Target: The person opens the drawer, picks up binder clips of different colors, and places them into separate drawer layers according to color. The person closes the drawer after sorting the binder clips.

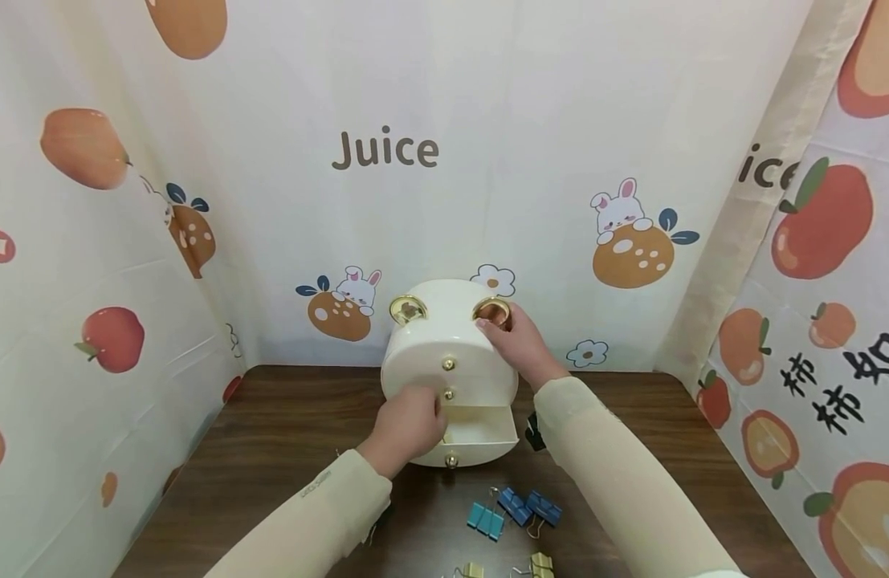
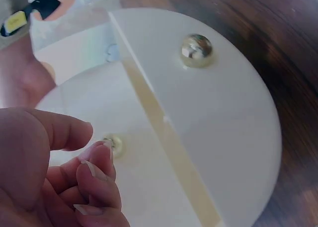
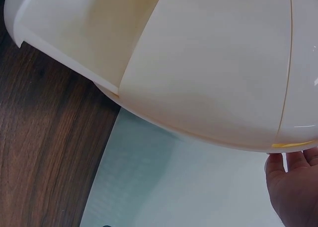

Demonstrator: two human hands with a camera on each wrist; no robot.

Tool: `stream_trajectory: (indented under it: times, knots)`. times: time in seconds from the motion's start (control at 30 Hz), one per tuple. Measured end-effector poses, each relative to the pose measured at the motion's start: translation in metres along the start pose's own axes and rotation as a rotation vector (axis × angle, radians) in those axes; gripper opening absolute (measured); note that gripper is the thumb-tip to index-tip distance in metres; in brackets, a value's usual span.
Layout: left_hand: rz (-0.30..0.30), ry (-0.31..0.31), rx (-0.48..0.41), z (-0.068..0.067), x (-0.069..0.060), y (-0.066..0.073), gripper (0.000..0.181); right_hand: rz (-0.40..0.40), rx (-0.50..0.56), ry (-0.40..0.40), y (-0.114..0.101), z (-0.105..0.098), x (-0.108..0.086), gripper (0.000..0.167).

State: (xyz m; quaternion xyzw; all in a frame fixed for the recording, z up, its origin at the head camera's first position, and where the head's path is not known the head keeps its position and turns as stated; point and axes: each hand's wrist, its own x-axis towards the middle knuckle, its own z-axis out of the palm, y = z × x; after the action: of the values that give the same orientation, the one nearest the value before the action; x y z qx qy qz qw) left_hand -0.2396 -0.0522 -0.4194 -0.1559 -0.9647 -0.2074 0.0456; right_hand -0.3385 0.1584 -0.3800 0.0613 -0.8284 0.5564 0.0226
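Observation:
A white rounded drawer box (image 1: pixel 451 353) with gold knobs and two gold-rimmed round ears stands on the table, a lower drawer (image 1: pixel 480 425) pulled out. My left hand (image 1: pixel 408 421) is at its front, fingers curled; in the left wrist view the fingertips of the left hand (image 2: pixel 82 170) are beside a gold knob (image 2: pixel 115 146), thumb apart from it. My right hand (image 1: pixel 522 341) grips the right ear (image 1: pixel 493 311), thumb in front. In the right wrist view, fingers of the right hand (image 3: pixel 295 182) reach behind the box edge, beside the open drawer (image 3: pixel 79 33).
Blue binder clips (image 1: pixel 529 507), a teal clip (image 1: pixel 485 521) and yellowish clips (image 1: pixel 541 564) lie in front of the box on the dark wood table (image 1: pixel 307 401). A black clip (image 1: pixel 534 432) is beside its right side. Printed curtains (image 1: pixel 415 217) surround the table's back and sides.

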Motion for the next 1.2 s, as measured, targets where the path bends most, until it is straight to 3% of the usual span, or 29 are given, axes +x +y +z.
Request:
stream_trajectory:
  times: [0.4,0.63,0.8,1.03,1.2]
  knots:
    - [0.140,0.049,-0.098,-0.001,-0.031,0.031,0.027,-0.001,-0.009,0.002,0.000,-0.002,0.001,0.046]
    - [0.158,-0.005,-0.138,-0.002,-0.051,0.043,0.022,0.004,-0.012,-0.013,0.000,-0.001,0.002,0.049]
    - [0.188,-0.053,-0.173,0.007,-0.064,0.043,0.021,0.006,-0.012,-0.011,0.001,0.000,0.002,0.048]
    - [0.257,-0.064,-0.253,0.021,-0.070,0.036,0.018,0.019,-0.034,-0.001,0.000,0.000,0.001,0.051]
    - [0.277,-0.133,-0.286,0.031,-0.078,0.031,0.007,0.022,-0.037,-0.002,0.001,0.000,0.000,0.049]
